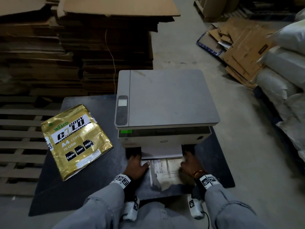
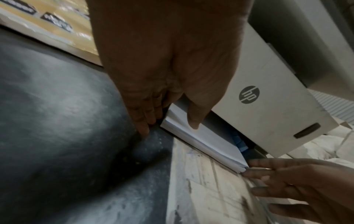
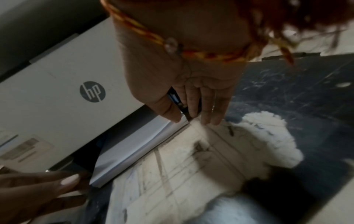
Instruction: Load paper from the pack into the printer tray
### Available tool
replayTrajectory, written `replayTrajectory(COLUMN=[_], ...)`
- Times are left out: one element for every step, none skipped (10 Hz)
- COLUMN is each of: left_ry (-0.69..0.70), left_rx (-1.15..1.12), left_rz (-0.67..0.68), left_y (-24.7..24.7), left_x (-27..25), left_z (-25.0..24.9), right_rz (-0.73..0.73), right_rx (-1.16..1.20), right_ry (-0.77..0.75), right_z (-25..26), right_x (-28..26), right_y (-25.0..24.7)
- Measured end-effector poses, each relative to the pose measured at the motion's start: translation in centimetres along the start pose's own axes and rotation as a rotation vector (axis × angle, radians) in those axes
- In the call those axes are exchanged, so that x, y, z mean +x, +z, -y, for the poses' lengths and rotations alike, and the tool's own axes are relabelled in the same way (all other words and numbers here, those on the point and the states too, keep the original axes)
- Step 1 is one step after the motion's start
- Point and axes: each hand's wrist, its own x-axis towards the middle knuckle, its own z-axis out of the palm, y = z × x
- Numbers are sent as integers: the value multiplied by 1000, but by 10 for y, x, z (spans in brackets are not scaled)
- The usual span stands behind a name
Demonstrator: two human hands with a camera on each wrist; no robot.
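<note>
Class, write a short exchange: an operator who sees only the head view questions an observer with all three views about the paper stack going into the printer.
Operator: Where does the left thumb sit?
Observer: In the left wrist view, the left hand rests its thumb on top of the paper stack, with its fingers straight down the side edge.
Operator: Is anything inside the printer slot?
Observer: Yes. A blue part shows under the printer front, just behind the stack.
</note>
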Motion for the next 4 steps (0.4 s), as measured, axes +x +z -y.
replayTrajectory(left_ry=[-36,-35,3,-3], left_rx=[15,48,82,-31], left_rz=[-20,-63,-110,-202], left_y=[0,-1,0,3], left_x=[-7,-19,-34,-59], left_z=[2,6,1,-10], right_rz=[-19,-34,-59,-111], right_rx=[-9,6,-23,21], right_ry=[-29,-98,-184,-275], right_z=[-5,-17,-21,-24], right_x=[-10,-17,-24,-36], right_y=[-1,1,4,4])
